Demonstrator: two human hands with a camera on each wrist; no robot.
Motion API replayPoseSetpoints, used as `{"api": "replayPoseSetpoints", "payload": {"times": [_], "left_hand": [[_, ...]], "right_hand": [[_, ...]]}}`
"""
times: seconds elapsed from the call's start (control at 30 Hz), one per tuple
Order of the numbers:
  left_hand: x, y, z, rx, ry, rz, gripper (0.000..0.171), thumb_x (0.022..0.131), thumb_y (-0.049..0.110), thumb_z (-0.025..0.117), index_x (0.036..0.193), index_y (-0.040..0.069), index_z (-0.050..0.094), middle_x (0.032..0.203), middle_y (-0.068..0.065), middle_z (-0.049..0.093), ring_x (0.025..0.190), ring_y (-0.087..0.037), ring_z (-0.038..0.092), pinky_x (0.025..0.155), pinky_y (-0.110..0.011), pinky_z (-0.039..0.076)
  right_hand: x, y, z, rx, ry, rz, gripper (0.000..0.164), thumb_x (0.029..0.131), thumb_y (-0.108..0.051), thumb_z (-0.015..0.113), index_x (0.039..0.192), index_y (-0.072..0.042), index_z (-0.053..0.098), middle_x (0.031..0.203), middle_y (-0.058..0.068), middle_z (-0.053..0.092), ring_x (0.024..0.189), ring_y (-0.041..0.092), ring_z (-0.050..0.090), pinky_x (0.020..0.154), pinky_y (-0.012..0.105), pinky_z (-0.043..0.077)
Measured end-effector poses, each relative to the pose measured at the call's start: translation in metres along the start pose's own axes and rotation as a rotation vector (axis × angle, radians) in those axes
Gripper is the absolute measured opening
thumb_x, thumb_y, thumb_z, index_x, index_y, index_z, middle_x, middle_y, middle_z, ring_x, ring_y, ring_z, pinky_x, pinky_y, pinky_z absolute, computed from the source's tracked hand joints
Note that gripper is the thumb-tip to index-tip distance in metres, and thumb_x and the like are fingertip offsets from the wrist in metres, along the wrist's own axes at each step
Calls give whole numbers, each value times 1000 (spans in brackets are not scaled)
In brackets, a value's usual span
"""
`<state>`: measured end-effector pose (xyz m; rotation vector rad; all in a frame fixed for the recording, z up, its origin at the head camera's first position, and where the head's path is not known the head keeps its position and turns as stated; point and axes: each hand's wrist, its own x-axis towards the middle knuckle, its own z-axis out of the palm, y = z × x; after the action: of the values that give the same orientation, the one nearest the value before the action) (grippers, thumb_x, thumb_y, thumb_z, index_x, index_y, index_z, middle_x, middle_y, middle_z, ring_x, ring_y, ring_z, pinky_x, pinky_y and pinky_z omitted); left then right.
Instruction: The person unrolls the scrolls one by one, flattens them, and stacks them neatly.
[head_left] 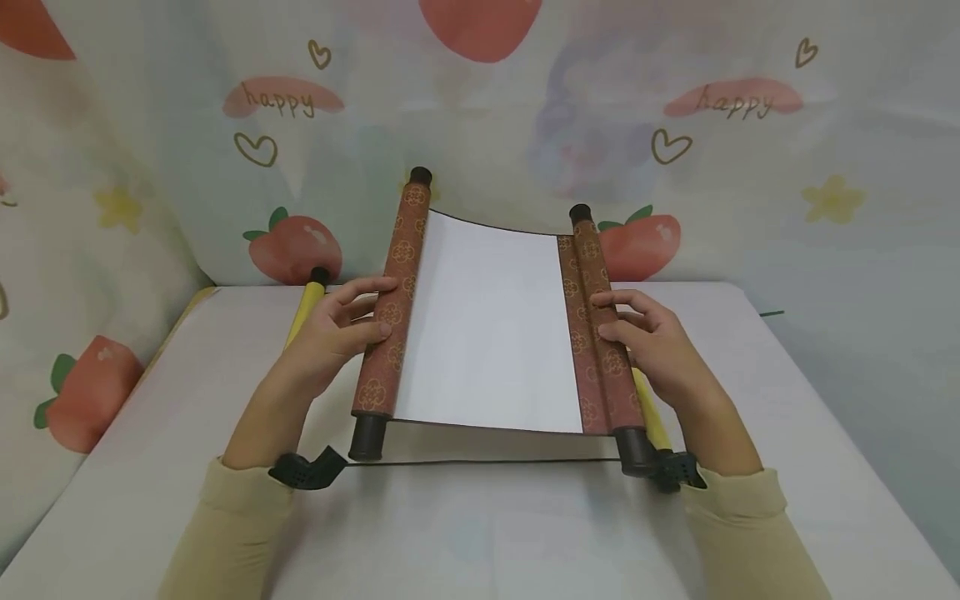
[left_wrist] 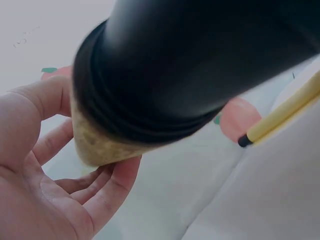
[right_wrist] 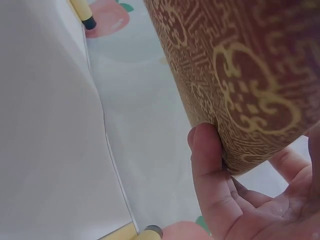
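Red patterned scroll [head_left: 487, 333] held up, part unrolled; left hand [head_left: 330, 333] pinches one roller [head_left: 394, 308], right hand [head_left: 654, 343] the other, both half-closed, likely to spread the white paper [head_left: 491, 317].

Head view: left yellow roller [head_left: 304, 310] partly hidden behind left hand [head_left: 333, 329]; right yellow roller's [head_left: 652, 408] upper part behind red scroll [head_left: 491, 325]. Sleeves [head_left: 232, 533] cropped at bottom. Left wrist: black knob [left_wrist: 195, 60] blurred, cut off up top. Right wrist: red scroll overruns top and right edges; right hand [right_wrist: 265, 212] cropped.
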<state>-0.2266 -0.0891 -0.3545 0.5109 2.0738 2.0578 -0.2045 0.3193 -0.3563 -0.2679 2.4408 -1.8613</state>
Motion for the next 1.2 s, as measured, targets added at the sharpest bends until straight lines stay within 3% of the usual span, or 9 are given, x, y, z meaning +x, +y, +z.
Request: {"api": "replayPoseSetpoints", "payload": {"times": [0.17, 0.47, 0.77, 1.2], "left_hand": [[-6, -5, -8, 23, -4, -28, 51, 92, 1, 62, 140, 13, 52, 144, -5, 44, 123, -26, 47, 79, -29, 52], [-4, -11, -11, 108, -18, -69, 47, 94, 3, 59, 140, 11, 52, 147, -7, 42, 127, -27, 47, 87, -31, 54], [-5, -17, -15, 193, 11, -124, 41, 91, 14, 73, 126, 12, 51, 130, -13, 53, 112, -26, 57, 84, -31, 54], [-6, -10, -20, 332, -51, -137, 24, 97, 7, 57, 121, 9, 59, 108, -12, 56, 88, -25, 53, 70, -29, 50]], "right_hand": [[2, -1, 5, 3, -12, -10, 34, 102, -12, 52, 136, -8, 52, 125, 14, 50, 94, 15, 61, 71, 31, 57], [-1, -1, 8, 5, -19, -4, 33, 102, -13, 52, 135, -9, 53, 129, 15, 50, 96, 17, 62, 73, 33, 58], [3, -3, 12, 31, -31, -25, 31, 101, -10, 52, 132, -7, 55, 128, 14, 50, 96, 16, 61, 73, 30, 57], [3, -3, 15, 14, -41, -45, 31, 101, -8, 52, 132, -8, 56, 129, 12, 50, 97, 16, 59, 72, 27, 56]]}}
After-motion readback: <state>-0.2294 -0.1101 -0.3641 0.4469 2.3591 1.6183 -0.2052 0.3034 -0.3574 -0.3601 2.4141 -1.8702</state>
